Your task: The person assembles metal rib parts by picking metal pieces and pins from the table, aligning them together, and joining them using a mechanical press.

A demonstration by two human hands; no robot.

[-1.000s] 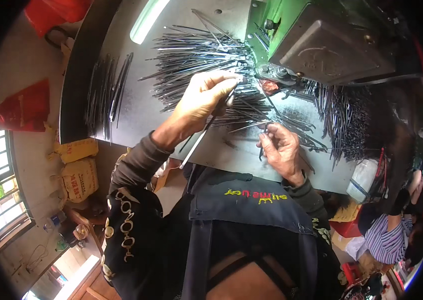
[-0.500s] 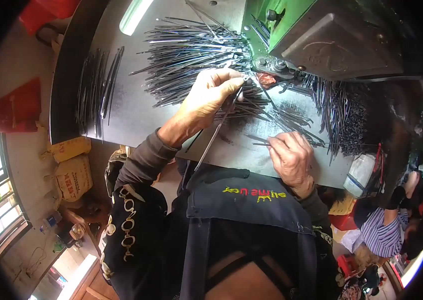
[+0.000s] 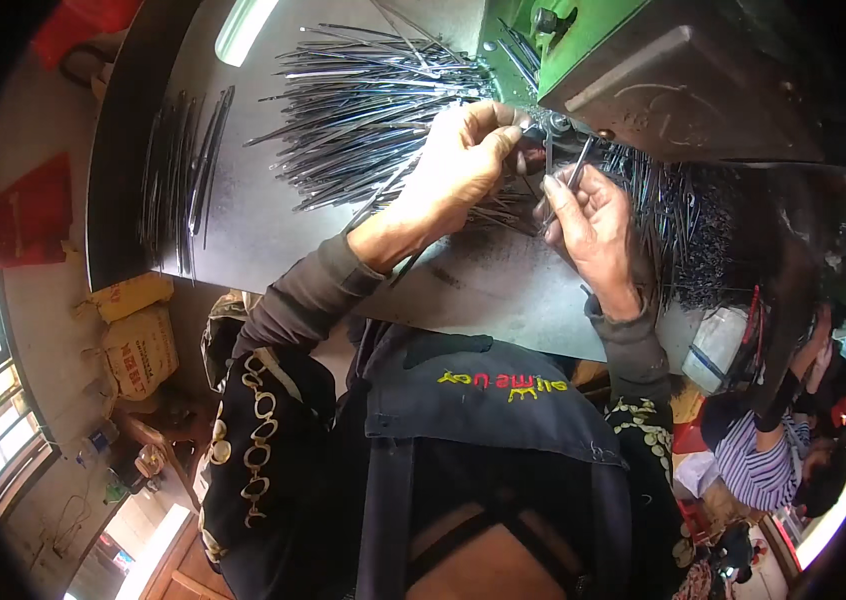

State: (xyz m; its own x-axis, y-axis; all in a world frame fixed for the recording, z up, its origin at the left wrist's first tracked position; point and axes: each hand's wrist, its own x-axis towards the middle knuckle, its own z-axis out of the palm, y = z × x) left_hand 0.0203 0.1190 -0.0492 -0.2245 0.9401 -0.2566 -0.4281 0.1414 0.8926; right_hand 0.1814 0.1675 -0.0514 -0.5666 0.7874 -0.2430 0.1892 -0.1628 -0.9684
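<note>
My left hand (image 3: 458,165) is closed in a pinch close to the clamp-like metal part (image 3: 555,124) of a green machine. What its fingertips hold is mostly hidden; a small shiny tip shows there. A dark rod (image 3: 375,200) slants out from behind that wrist. My right hand (image 3: 598,225), just right of it, grips a thin dark metal rod (image 3: 580,162) between thumb and fingers, its upper end pointing up near the machine part. A large heap of similar rods (image 3: 343,110) lies behind and left of my left hand. A second dense pile (image 3: 688,230) lies beyond my right hand.
The machine's green and dark housing (image 3: 663,85) overhangs the grey metal table (image 3: 343,262). A smaller row of rods (image 3: 183,180) lies at the table's left side. A white block-like object (image 3: 720,345) stands at the right edge. Another person in a striped garment (image 3: 765,470) is at the right.
My right hand has come up from the table's front to the machine part, a rod now upright in it. The left hand has shifted up and right; the rod hanging below it no longer shows there.
</note>
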